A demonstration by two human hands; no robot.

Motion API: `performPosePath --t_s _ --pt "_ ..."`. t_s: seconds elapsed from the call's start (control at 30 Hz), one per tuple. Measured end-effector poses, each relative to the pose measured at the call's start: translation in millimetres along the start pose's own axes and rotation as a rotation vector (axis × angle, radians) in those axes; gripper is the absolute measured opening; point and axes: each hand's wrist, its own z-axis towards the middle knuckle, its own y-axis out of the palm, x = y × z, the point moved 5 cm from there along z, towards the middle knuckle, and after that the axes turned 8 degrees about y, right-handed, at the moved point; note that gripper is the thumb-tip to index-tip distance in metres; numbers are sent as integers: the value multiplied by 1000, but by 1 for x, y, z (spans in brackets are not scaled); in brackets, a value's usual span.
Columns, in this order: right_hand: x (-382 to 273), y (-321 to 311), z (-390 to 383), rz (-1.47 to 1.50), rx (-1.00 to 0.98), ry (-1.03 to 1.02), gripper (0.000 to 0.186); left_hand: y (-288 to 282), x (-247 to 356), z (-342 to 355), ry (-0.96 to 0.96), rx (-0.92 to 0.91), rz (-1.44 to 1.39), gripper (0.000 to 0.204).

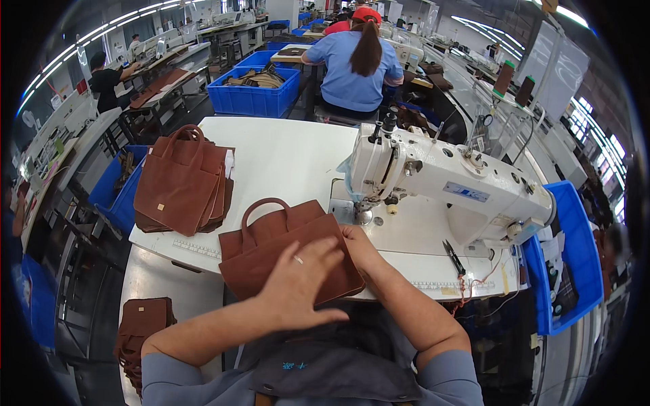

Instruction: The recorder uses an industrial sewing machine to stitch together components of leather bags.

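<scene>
A brown leather handbag panel with a looped handle (254, 260) lies tilted at the table's front edge, just left of the sewing machine's needle area. My left hand (301, 271) is spread over its front with fingers apart; a ring shows on one finger. At the panel's right edge my right hand (357, 249) is closed on it, its fingertips partly hidden behind the leather. The white sewing machine (420, 169) stands on the right, its presser foot and needle close beyond my right hand; the needle itself is too small to make out.
Stacked brown handbag panels (177, 186) rest at the table's left, with more brown leather pieces (142, 318) on a lower surface. Black thread snips (454, 258) lie right of my hand. Blue bins (247, 95) stand around. A person in a blue shirt (353, 71) sits ahead.
</scene>
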Motion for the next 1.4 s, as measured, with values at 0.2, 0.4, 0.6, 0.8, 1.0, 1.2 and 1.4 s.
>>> performPosePath --t_s 0.2,0.4,0.6,0.8,1.0,1.2,1.4 --pt "-2 4 4 -281 109 -200 34 45 13 -4 204 120 329 70" --pt "10 -1 13 -306 160 -209 33 18 12 7 69 159 219 44" --pt "5 -3 6 -334 196 -198 28 7 4 10 37 139 108 34" --pt "12 -2 8 -413 238 -232 28 18 5 9 159 61 177 23" --pt "7 -2 2 -517 272 -344 21 -37 -74 -4 -351 386 -518 18" --pt "-18 18 -24 -648 248 -339 21 -53 -179 -33 -455 -3 -20 23" --pt "-12 19 -31 -669 302 -350 32 -66 -115 13 -257 -67 408 40"
